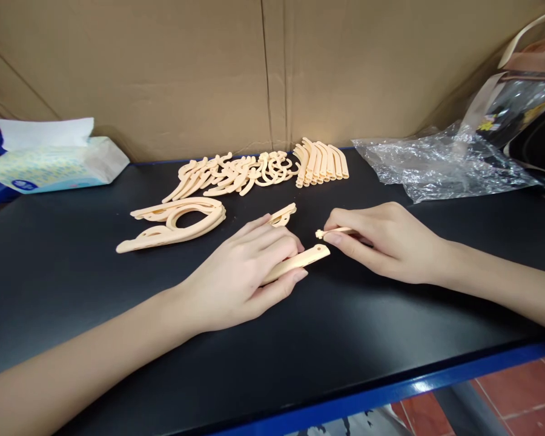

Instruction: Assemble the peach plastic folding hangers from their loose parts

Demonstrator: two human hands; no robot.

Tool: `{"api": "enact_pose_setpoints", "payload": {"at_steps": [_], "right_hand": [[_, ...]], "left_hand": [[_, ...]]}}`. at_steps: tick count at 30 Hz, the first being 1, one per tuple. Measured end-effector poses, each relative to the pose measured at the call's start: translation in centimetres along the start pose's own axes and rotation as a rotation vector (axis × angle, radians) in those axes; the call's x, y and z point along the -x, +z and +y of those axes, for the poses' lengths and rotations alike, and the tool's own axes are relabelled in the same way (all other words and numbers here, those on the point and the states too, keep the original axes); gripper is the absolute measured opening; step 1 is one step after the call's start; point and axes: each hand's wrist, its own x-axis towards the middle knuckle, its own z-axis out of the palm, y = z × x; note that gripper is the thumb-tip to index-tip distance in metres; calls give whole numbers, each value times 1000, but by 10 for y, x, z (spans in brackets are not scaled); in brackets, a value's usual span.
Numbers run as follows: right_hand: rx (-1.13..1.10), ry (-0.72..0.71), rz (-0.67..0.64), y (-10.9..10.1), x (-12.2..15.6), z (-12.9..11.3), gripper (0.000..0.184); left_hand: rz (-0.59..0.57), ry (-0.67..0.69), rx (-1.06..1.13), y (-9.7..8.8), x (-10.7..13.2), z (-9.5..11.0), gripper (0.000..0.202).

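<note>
My left hand [249,266] is closed around a partly assembled folding hanger made of beige plastic. One hanger arm [300,261] sticks out between thumb and fingers, with a small round hole near its tip. A further hanger part [281,215] shows beyond the fingers. Just to the right, my right hand [381,242] pinches a thin beige hanger piece [340,231] between thumb and forefinger; its knobbed end points left, close to the arm's tip but apart from it. The rest of that piece is hidden in my palm.
Folded hangers [195,224] lie stacked on the black table [254,381], left of my hands. Behind are piles of beige hook pieces [240,172] and curved arms [322,160]. A tissue pack [63,163], clear plastic bag [440,160], water bottle [527,91] and cardboard wall [186,72] surround them.
</note>
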Motion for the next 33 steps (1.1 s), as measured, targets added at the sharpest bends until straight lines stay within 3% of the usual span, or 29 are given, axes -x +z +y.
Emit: {"api": "enact_pose_setpoints", "payload": {"at_steps": [5, 16, 25, 33], "right_hand": [[-22, -40, -74, 2, 0, 2, 29], [-7, -55, -70, 3, -1, 4, 25], [32, -49, -169, 4, -1, 6, 24], [82, -88, -153, 3, -2, 6, 22]], "left_hand": [[-23, -19, 28, -1, -1, 1, 14], [-41, -14, 9, -2, 0, 1, 13], [-87, 11, -64, -2, -2, 1, 16], [-101, 31, -113, -2, -2, -2, 16]]}}
